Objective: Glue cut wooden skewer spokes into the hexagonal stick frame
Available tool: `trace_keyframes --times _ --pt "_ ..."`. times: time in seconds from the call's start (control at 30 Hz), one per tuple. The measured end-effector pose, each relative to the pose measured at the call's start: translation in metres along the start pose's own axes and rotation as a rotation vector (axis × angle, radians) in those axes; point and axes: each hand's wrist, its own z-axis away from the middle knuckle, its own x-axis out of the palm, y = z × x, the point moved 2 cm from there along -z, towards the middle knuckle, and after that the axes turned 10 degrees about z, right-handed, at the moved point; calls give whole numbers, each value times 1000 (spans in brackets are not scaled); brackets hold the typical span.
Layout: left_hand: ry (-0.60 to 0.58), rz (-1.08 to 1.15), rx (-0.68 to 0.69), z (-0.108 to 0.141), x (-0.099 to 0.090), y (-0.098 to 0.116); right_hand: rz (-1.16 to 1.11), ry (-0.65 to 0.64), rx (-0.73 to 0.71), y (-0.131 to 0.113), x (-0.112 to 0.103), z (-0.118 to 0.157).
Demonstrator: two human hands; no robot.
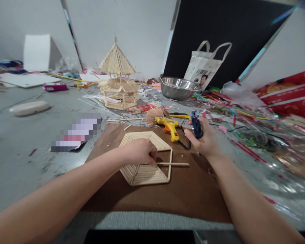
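A hexagonal frame of pale wooden sticks (pixel 149 176) lies on a brown sheet (pixel 152 201), its right section open. My left hand (pixel 141 151) is over the middle of the frame, fingers pinched on one end of a loose wooden stick (pixel 179 164). That stick points right and crosses the frame's right edge. To the right, my right hand (pixel 204 139) is closed round a dark blue tool (pixel 196 124), raised above the sheet. Between the hands and farther back is a yellow glue gun (pixel 169 127) with a black cord.
A stick pagoda model (pixel 118 76) stands behind the sheet, with a metal bowl (pixel 179 88) and a white bag (pixel 203 67) to its right. A phone (pixel 77 132) and a white oval case (pixel 29 108) lie left. Plastic scraps (pixel 259 135) cover the right side.
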Motion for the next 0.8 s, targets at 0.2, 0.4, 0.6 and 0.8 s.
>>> trace_keyframes --times 0.2,0.4,0.6,0.8 --pt "8 -100 -60 1 -1 3 8 -13 9 0 0 0" --pt "-24 -108 -33 4 -5 0 20 -10 7 -1 -1 0" --pt "-68 -92 -17 8 -10 3 9 -10 5 -1 0 0" --pt "-67 -105 6 5 -8 0 10 -16 2 -1 0 0"
